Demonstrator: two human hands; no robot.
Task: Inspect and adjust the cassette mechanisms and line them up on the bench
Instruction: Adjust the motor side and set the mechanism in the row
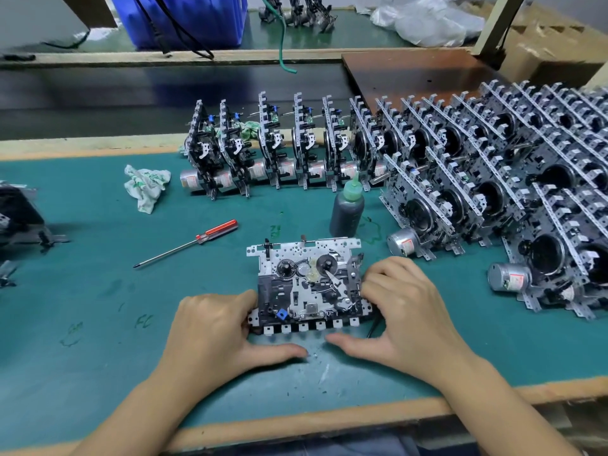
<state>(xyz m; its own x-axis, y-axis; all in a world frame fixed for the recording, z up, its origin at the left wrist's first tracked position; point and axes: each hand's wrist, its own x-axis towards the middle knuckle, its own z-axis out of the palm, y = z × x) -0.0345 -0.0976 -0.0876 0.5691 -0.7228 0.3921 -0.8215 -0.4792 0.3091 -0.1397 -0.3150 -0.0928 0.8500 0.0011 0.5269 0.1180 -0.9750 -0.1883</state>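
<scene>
Nearest me: left hand (217, 327) and right hand (406, 311) bracket one cassette mechanism (307, 284) lying flat, reels up, on the green bench (98, 291). Left fingers curl onto its left edge, right fingers onto its right edge, both thumbs stretched along the bench in front of the key row. I read that as grasping it from both sides, steadying it for a look at the reels and levers, or about to lift it. Flat and face-up makes sense for inspection.

Just behind it: a dark bottle (347, 209) with a green nozzle, probably lubricant kept within reach. Left of that lies a red-handled screwdriver (187, 243), tip toward me, untouched, placed for adjustment. Further left, a crumpled rag (146, 185).

Behind those: a row of mechanisms (279, 149) standing on edge, side by side, motors low – looks like the finished line-up. To the right, a dense stack of mechanisms (510, 166) leaning on each other, likely the supply.

Far back: a blue bin (184, 18) and plastic sheeting (427, 21).
</scene>
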